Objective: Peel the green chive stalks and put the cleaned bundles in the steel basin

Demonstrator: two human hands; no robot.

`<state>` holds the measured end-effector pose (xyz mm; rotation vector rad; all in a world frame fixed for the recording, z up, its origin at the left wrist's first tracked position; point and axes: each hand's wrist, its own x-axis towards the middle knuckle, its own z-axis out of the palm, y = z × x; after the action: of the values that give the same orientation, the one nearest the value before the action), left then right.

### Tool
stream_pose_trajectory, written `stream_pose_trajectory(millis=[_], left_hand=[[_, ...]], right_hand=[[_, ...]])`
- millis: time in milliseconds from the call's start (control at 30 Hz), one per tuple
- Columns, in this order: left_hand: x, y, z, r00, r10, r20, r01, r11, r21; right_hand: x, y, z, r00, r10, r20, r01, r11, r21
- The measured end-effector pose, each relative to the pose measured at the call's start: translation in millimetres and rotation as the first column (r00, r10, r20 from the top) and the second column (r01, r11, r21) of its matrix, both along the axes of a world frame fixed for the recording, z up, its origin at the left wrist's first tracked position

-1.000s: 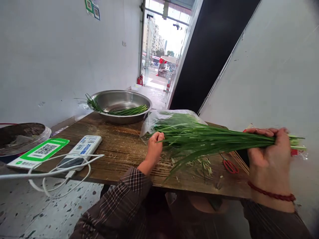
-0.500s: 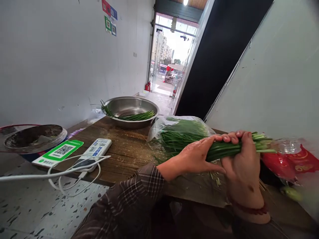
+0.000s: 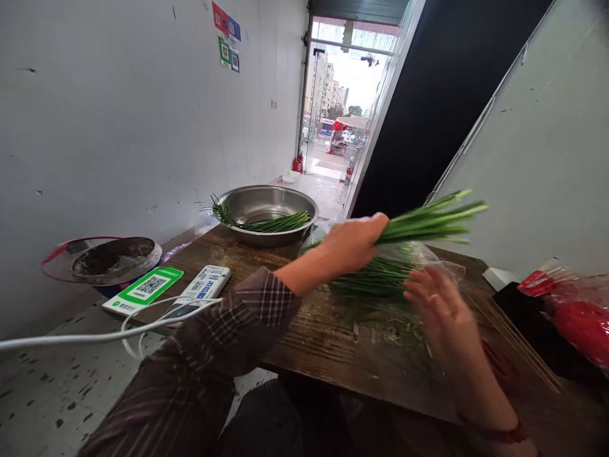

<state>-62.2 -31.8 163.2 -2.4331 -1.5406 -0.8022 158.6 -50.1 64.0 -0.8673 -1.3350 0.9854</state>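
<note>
A bunch of green chives (image 3: pixel 428 221) is held up in my left hand (image 3: pixel 352 241), its pale stem ends pointing right. The fingers of that hand wrap around the bunch. My right hand (image 3: pixel 445 304) is apart from it, lower and to the right, with its fingers spread and blurred by motion. Between the hands, more chives (image 3: pixel 380 279) lie on the table in a clear plastic bag (image 3: pixel 431 254), partly hidden behind my left hand. Farther back, a steel basin (image 3: pixel 264 236) contains another bundle of chives (image 3: pixel 280 222).
The wooden table (image 3: pixel 304 330) carries a power strip (image 3: pixel 202 285), a green QR code card (image 3: pixel 150 287) and a white cable (image 3: pixel 95 336). A bucket (image 3: pixel 118 260) stands at left. Wooden sticks (image 3: pixel 518 343), a red package (image 3: pixel 580 324) and scattered trimmings (image 3: pixel 399 333) are at right.
My left hand has lifted the chives off the right hand, up and slightly left. My right hand has let go of the bunch and opened. The view has shifted slightly to the right.
</note>
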Motion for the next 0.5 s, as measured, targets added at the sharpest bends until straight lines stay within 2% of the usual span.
stream_pose_trajectory(millis=[67,167,233,300,367,500], left_hand=[[-24,19,15.0,0.981,0.146,-0.131,-0.144,0.989,0.027],[-61,54,27.3,0.908,0.322,-0.268,-0.296,0.946,0.133],[-86,80,27.8,0.854,0.399,-0.333,-0.366,0.917,0.16],[-111,104,22.2,0.814,0.444,-0.374,-0.427,0.894,0.133],[-136,125,10.6,0.793,0.475,-0.382,-0.47,0.875,0.113],[-180,156,-29.4,0.772,0.532,-0.348,-0.573,0.82,-0.017]], right_hand=[[15,1,-40.5,0.974,0.013,0.225,0.034,0.978,-0.203],[38,-2,-94.4,0.93,-0.059,0.362,0.166,0.947,-0.274],[49,-3,-118.2,0.906,-0.106,0.409,0.244,0.923,-0.299],[54,-3,-131.5,0.884,-0.146,0.443,0.302,0.903,-0.306],[57,-2,-136.9,0.869,-0.174,0.463,0.338,0.893,-0.298],[54,1,-135.4,0.867,-0.19,0.461,0.355,0.884,-0.303]])
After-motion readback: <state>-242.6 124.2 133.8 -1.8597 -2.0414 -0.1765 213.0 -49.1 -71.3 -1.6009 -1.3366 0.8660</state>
